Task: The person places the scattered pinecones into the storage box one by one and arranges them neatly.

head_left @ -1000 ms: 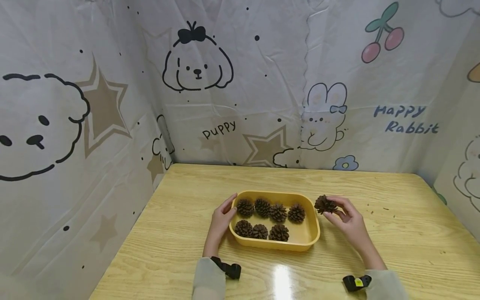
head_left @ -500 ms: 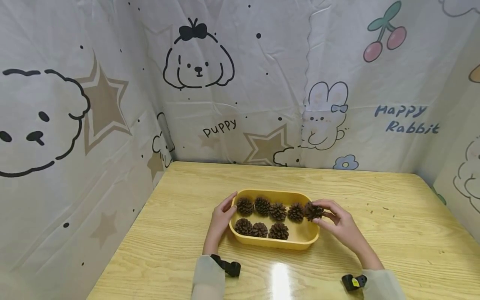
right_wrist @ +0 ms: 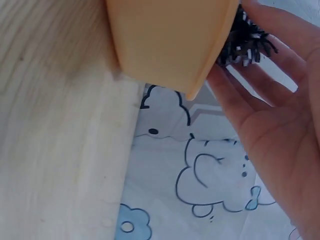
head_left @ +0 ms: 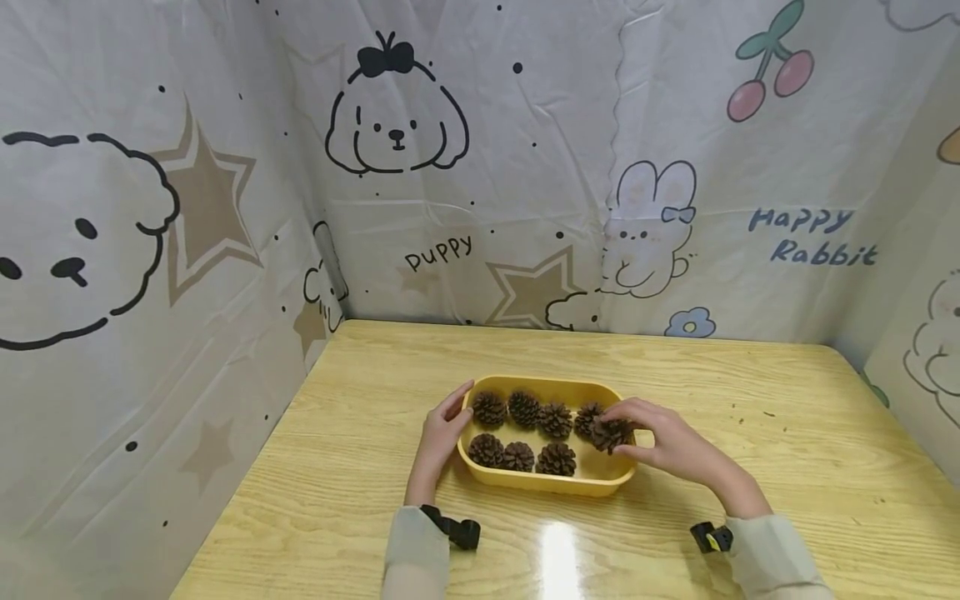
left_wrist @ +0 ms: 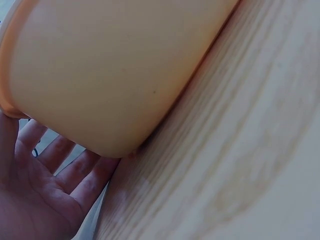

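A shallow yellow plastic bin [head_left: 540, 482] with rounded corners stands on the table, several brown pine cones [head_left: 557, 458] lying in it in two rows. My left hand [head_left: 438, 437] holds the bin's left end. Its thumb lies at the rim and its fingers reach along the outer end wall [left_wrist: 100, 75], their tips partly hidden. Over the bin's right end, my right hand [head_left: 671, 437] pinches one more pine cone [head_left: 611, 433] between thumb and fingers. That cone [right_wrist: 245, 45] shows beside the rim in the right wrist view; whether it touches the bin floor is hidden.
The wood-grain table [head_left: 360, 417] extends around the bin, with small dark crumbs [head_left: 768, 414] on its right side. A printed white cloth [head_left: 450, 167] hangs behind and at the sides. Each wrist wears a black camera strap [head_left: 461, 533].
My right hand has carried its pine cone leftward from outside the bin, over the right rim and into its right end. The left hand stays at the left end.
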Demonstrator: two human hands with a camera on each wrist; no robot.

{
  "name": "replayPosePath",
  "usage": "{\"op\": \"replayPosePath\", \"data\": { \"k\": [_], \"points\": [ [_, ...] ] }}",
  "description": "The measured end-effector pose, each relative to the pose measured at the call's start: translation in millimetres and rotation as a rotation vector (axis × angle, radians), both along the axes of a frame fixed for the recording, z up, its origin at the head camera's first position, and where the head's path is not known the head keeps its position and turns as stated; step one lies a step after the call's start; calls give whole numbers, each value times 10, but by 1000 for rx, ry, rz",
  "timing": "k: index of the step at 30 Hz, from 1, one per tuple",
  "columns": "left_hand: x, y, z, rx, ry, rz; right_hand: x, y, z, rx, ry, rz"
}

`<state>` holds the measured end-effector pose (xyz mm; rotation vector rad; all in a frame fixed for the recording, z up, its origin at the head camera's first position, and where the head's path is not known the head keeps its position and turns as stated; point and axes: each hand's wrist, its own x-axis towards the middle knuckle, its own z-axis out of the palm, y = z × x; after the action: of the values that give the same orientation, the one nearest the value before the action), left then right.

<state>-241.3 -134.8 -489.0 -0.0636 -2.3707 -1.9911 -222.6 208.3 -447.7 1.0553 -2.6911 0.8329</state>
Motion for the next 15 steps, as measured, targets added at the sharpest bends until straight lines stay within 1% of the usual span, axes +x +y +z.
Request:
{"op": "replayPosePath", "data": {
  "k": [2, 7, 10, 15],
  "points": [
    [-13, 1, -23, 0, -4, 2, 3, -24, 36, 39, -31, 17],
    [-131, -3, -220, 12, -17, 25, 14, -102, 116, 136, -90, 71],
    [-158, -9, -256, 11, -12, 31, 13, -155, 155, 194, -131, 95],
    [-160, -12, -252, 19, -17, 33, -3, -229, 185, 263, -196, 117]
  ]
}}
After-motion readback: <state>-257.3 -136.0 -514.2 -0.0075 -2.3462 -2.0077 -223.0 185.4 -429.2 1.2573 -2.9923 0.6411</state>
